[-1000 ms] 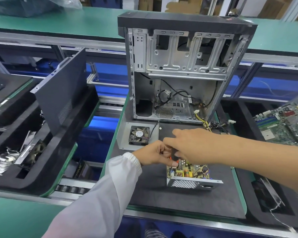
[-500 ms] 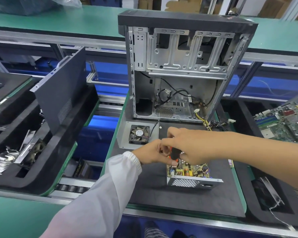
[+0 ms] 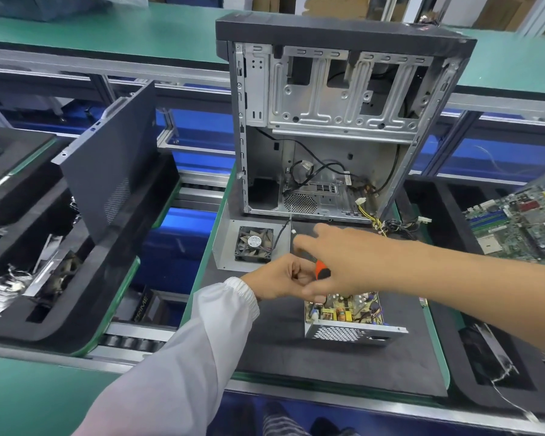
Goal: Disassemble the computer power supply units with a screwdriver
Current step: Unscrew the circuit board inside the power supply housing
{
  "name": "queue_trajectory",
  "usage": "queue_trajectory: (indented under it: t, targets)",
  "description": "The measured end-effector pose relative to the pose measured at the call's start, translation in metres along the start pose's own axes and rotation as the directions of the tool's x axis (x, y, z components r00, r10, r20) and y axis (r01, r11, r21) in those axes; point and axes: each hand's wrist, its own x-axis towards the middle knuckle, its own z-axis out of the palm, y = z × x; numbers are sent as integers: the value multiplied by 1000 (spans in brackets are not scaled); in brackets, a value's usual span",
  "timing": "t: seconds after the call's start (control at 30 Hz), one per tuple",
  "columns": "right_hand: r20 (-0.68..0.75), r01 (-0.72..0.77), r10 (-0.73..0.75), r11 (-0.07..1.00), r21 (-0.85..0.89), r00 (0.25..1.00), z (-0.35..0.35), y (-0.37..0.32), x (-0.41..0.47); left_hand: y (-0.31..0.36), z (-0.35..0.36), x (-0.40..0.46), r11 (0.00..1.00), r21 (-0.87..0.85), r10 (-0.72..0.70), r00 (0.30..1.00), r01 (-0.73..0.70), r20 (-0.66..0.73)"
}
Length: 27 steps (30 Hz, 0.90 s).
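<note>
A green bench edge (image 3: 29,401) ran along the near side, and beyond it a dark foam mat (image 3: 274,338) lay on a green-rimmed tray between roller tracks. On that mat sat the opened power supply unit (image 3: 346,316), its perforated metal wall facing the viewer and a yellowish circuit board crowded with small parts showing above it; the far part of the board was hidden under the hands. The left hand (image 3: 280,280), reaching out of a white cuffed sleeve (image 3: 202,344), had its fingers curled toward the screwdriver (image 3: 322,269), of which only a short orange-and-black piece of handle showed; how the tool was held could not be made out. The right hand (image 3: 343,262) came in on a bare forearm with the fingers stretched out and loose over the handle and board. Just behind the hands lay a grey sheet-metal cover (image 3: 224,247) carrying a square black fan (image 3: 254,243). Farther back stood the computer case (image 3: 337,121), upright, side open, bare stamped steel with loose black and yellow cables inside. To the left a dark side panel (image 3: 114,158) leaned tilted in a black foam tray (image 3: 85,297); to the right a green motherboard (image 3: 523,228) was cut off by the frame edge. Another green bench (image 3: 107,36) crossed the back.
</note>
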Motion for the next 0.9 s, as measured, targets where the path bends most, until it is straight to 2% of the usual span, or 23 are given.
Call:
queue_trajectory:
  t: [0.07,0.27,0.47,0.63,0.67,0.73,0.8,0.9]
  targets:
    - [-51,-75,70,992,-98,996,3,-2,4,-1,0,0,1000,17,-20,999,20,-28]
    - [38,-12,13,1000,-26,999,6,3,5,-11,-10,-13,992,-92,-90,996,89,-7]
    - [-8,13,-13,1000,21,1000,-3,6,2,-20,-11,-20,969,-86,-240,965,232,-104]
    - [-107,2,6,997,75,994,-11,15,4,-36,-11,-32,929,104,-338,928,356,-159]
    - [-120,-11,24,994,109,993,-12,18,5,-40,-9,-35,911,95,-379,907,401,-186]
    - [-140,-39,69,978,207,988,-13,24,6,-48,-4,-40,883,-66,-467,855,465,-227]
    - [-160,-64,117,952,299,980,-11,31,8,-53,1,-43,867,-227,-493,829,444,-262]
    - [-141,-92,168,898,431,976,-8,40,9,-57,12,-45,887,-262,-451,840,382,-301]
